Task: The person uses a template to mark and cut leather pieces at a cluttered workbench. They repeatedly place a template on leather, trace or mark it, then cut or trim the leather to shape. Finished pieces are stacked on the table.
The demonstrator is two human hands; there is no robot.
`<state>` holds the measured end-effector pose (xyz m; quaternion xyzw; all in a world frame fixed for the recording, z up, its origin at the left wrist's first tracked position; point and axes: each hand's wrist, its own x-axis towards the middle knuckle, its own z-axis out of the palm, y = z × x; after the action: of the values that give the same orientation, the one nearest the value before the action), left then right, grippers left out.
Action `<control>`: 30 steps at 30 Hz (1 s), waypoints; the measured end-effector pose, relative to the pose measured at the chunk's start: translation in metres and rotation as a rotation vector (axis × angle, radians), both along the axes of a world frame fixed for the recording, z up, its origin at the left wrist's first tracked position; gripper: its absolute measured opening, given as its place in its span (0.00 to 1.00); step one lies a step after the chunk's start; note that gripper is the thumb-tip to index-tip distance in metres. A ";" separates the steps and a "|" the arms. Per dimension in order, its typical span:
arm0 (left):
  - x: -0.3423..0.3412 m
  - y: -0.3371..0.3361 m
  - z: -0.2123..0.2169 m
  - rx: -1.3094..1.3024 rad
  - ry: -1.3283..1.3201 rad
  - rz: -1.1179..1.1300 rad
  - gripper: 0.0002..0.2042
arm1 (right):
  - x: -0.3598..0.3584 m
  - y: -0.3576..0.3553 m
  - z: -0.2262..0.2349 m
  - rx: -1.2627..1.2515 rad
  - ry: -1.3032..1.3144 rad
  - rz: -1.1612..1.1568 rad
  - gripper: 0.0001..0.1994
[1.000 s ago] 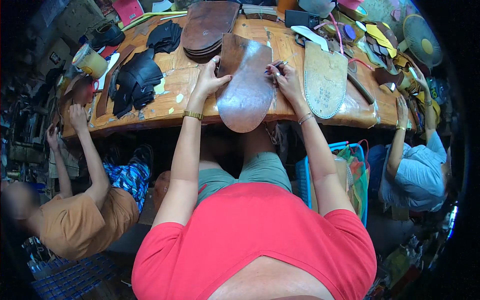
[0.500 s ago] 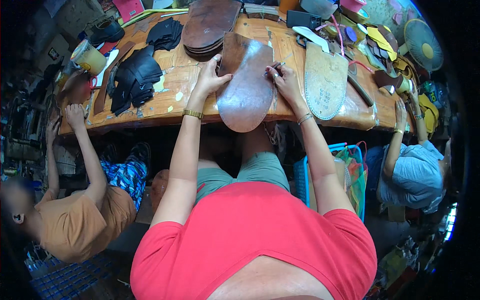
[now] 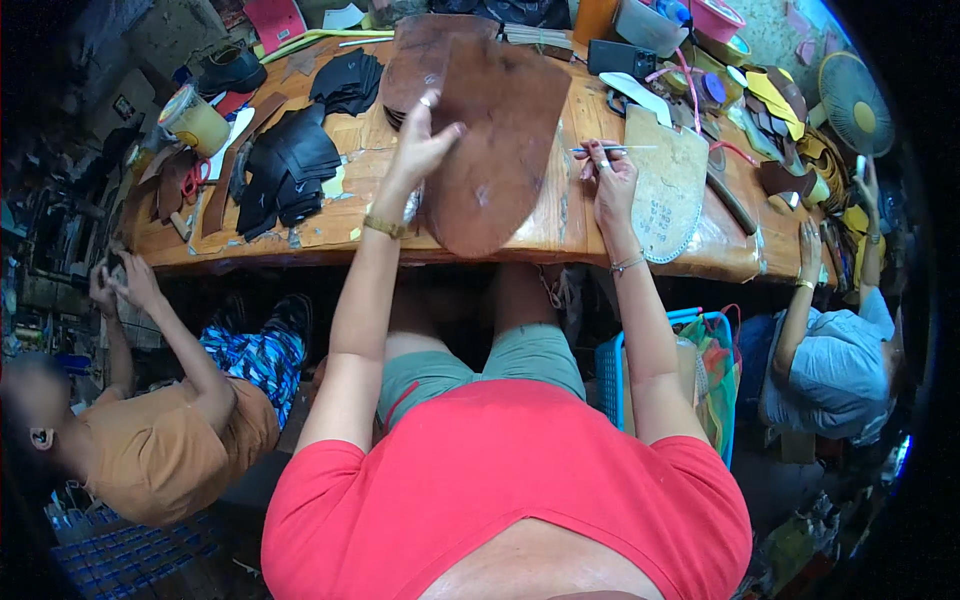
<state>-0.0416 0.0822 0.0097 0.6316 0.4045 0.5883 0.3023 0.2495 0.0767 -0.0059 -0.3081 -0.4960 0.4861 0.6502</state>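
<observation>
A brown leather piece (image 3: 500,150) with a rounded near end, blurred by motion, is over the front of the wooden table. My left hand (image 3: 420,150) grips its left edge, thumb on top; the fingers are partly hidden. Behind its upper left lies a stack of similar brown leather pieces (image 3: 405,62). In my right hand (image 3: 613,180), clear of the leather, is a thin pen-like stick (image 3: 635,148), pinched and lying sideways. It crosses just above a pale rounded leather template (image 3: 660,190), which has holes or stitches along its edge and handwriting on its face.
Black leather pieces (image 3: 285,170) lie left on the wooden table (image 3: 370,225), near a tub (image 3: 195,120). A dark stick-like handle (image 3: 732,205) is right of the template. One person (image 3: 170,440) sits left, another (image 3: 825,360) right. A blue basket (image 3: 610,375) stands beside my right leg.
My right hand has moved right, away from the leather, with the thin stick. The leather piece has shifted up and turned, and its shiny face now looks matte. The view has shifted slightly.
</observation>
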 end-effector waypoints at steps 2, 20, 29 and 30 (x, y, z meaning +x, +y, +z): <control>-0.022 0.018 0.036 0.047 -0.079 -0.033 0.27 | -0.004 -0.002 0.005 0.002 0.006 -0.038 0.07; -0.095 0.205 0.046 -0.216 0.237 0.152 0.30 | -0.012 -0.012 0.009 0.119 -0.374 -0.046 0.07; -0.124 0.204 0.023 -0.099 0.746 0.625 0.39 | -0.020 -0.009 0.009 0.155 -0.440 -0.031 0.07; -0.118 0.193 0.023 -0.062 0.819 0.774 0.39 | -0.022 -0.008 0.009 0.161 -0.433 -0.026 0.07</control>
<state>-0.1597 0.2755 0.0323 0.6049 0.7079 0.3510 -0.0986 0.2280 0.0688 0.0026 -0.3587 -0.6571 0.3591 0.5573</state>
